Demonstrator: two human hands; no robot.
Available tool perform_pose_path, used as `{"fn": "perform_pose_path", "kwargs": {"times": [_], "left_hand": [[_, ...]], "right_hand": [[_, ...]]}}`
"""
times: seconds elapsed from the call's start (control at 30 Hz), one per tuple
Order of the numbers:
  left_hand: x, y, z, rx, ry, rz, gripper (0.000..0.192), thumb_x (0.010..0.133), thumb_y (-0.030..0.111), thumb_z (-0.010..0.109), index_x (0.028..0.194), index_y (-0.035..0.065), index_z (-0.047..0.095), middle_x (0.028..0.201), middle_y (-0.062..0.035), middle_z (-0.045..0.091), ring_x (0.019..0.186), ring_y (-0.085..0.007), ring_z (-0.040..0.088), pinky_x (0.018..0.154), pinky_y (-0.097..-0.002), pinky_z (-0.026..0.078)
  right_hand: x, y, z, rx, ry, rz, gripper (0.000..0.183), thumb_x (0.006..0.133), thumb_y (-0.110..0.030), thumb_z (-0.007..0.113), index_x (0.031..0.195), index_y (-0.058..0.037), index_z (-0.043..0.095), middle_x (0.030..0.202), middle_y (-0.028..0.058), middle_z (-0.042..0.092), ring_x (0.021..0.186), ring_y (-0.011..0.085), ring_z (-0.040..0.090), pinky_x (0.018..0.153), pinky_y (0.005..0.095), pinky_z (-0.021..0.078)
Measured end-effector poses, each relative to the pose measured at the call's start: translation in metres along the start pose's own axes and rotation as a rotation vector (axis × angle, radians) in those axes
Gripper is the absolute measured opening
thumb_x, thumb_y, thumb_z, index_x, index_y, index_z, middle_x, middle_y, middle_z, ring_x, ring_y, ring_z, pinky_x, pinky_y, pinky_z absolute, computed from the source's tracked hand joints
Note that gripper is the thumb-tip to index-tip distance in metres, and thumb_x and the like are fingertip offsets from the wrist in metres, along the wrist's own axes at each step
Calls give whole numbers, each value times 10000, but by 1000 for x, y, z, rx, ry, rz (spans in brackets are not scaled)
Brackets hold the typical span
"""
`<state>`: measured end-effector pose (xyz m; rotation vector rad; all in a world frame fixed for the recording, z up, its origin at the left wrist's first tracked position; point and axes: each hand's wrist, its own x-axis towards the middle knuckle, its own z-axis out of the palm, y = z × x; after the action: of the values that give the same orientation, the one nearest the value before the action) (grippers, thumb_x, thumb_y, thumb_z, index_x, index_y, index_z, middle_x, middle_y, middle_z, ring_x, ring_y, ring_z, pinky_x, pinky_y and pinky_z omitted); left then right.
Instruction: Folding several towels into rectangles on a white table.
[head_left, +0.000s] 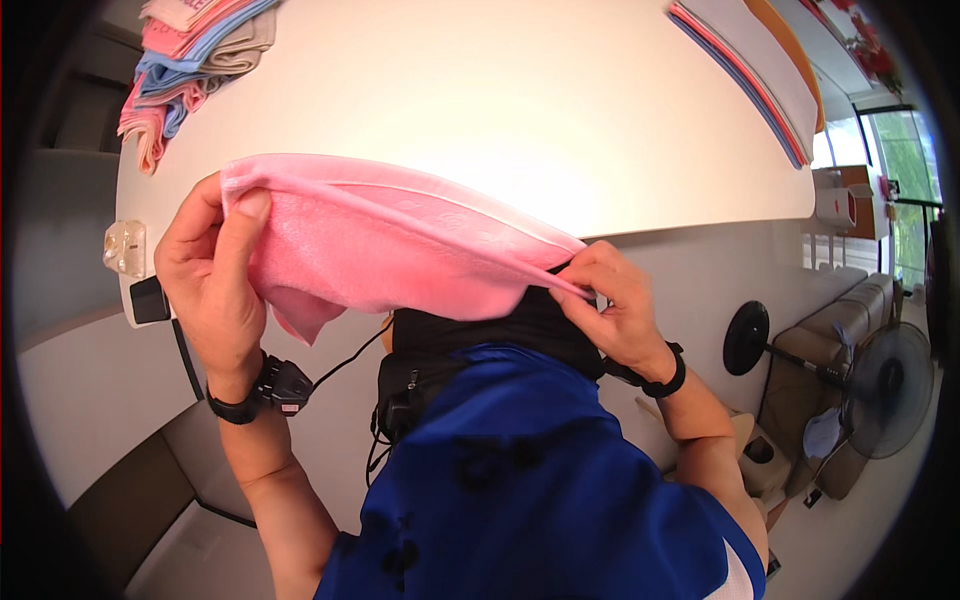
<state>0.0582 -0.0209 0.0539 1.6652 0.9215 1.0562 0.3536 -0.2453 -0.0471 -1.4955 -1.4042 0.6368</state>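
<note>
A pink towel (360, 247) hangs stretched between my two hands, in front of the near edge of a white table (465, 82). My left hand (217, 262) pinches its upper left corner between thumb and fingers. At the other end, the towel's right corner is gripped by my right hand (607, 300), which sits lower. The upper edge is doubled, with a lighter band showing behind a rolled fold. Its lower part sags loosely, and a small corner droops below my left hand.
Folded cloths (187, 67) in pink, blue and beige are piled at the table's far left. Flat cloths (750, 82) lie stacked at the right. A clear plastic object (125, 247) and a black item (150, 300) rest on the left edge. Rightward stand a fan (889, 390) and a sofa (817, 345).
</note>
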Motion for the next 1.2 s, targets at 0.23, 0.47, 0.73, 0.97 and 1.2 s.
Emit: {"fn": "perform_pose_path", "kwargs": {"times": [0.23,0.47,0.73,0.97,1.2], "left_hand": [[11,-16,2,-32,10,-16,227,1075,84,703,1233,-67,764,1108,-57,774,1009,-107,679,966,-258,505],[15,-31,-11,-65,-6,-68,227,1077,84,702,1239,-64,762,1102,-52,771,1006,-101,675,958,-251,503],[14,-41,-32,-81,19,-100,210,1055,32,690,1228,-65,761,1104,-45,767,1006,-118,680,972,-265,504],[3,-37,-39,143,-92,-80,201,984,-34,699,1178,-50,753,1071,-48,750,993,-122,680,940,-283,524],[-9,-16,-30,289,-75,-211,114,973,-3,680,1078,-26,718,894,-21,712,721,-93,635,663,-242,505]], "right_hand": [[-17,14,-3,-163,228,74,155,878,11,873,1015,10,798,1061,84,675,857,198,671,759,324,547],[-14,42,6,326,127,189,205,907,8,860,1111,15,840,1171,138,794,1014,194,734,899,312,568],[-11,25,-25,303,23,319,160,883,4,882,1040,20,849,1092,110,791,942,148,700,768,291,528],[2,2,-72,213,94,-74,214,782,53,914,983,24,849,961,108,738,828,184,662,697,306,481],[16,-13,-91,164,151,-105,226,763,89,913,968,31,835,928,97,735,807,159,663,661,279,469]]}}
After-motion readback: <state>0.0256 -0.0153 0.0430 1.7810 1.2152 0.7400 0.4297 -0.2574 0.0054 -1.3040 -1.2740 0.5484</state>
